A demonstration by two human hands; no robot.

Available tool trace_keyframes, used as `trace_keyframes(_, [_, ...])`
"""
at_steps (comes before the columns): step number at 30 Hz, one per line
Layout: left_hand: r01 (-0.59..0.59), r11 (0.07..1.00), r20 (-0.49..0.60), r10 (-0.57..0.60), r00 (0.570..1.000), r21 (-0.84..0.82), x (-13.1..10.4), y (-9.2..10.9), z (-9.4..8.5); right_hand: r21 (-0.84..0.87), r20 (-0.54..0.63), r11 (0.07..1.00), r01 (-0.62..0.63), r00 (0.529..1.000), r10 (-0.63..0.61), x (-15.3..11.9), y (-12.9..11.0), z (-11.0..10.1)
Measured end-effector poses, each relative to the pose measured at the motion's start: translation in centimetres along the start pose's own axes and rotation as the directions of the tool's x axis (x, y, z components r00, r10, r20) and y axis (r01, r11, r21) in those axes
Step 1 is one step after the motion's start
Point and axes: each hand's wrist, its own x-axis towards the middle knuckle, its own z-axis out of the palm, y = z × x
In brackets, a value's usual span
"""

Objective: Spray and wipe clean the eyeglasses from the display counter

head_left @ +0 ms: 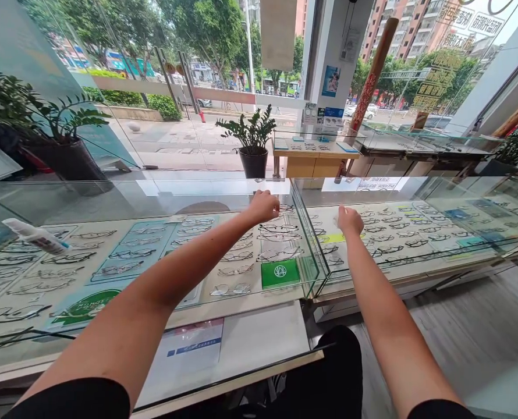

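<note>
My left hand (264, 207) is above the glass top of the left display case (163, 201), its fingers curled closed. Whatever it may hold is hidden. Over the right display case (398, 195), near the joint between the two cases, is my right hand (350, 221), also closed. A small pale patch shows at its fingertips, too unclear to name. Rows of eyeglasses (280, 237) lie under the glass, near a green card (280, 272) with a white emblem.
A white bottle (38, 235) lies tilted on the left case. An open drawer (263, 331) juts out below, holding a printed sheet (198, 346). Potted plants (254, 157) and a wooden cabinet (314, 166) stand beyond the cases, by the window.
</note>
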Motion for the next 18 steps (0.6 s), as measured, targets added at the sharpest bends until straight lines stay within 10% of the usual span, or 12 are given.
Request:
trace_keyframes(14, [-0.057,0.998,0.071,0.057,0.996,-0.004,0.4,-1.1,0.2,-0.013,0.0,1.0,-0.007,1.0,0.007,-0.3,-0.2,-0.2])
trace_keyframes(18, [-0.075,0.997,-0.07,0.075,0.995,0.007,-0.5,0.6,-1.8,-0.015,0.0,1.0,-0.014,1.0,0.014,-0.4,-0.4,-0.3])
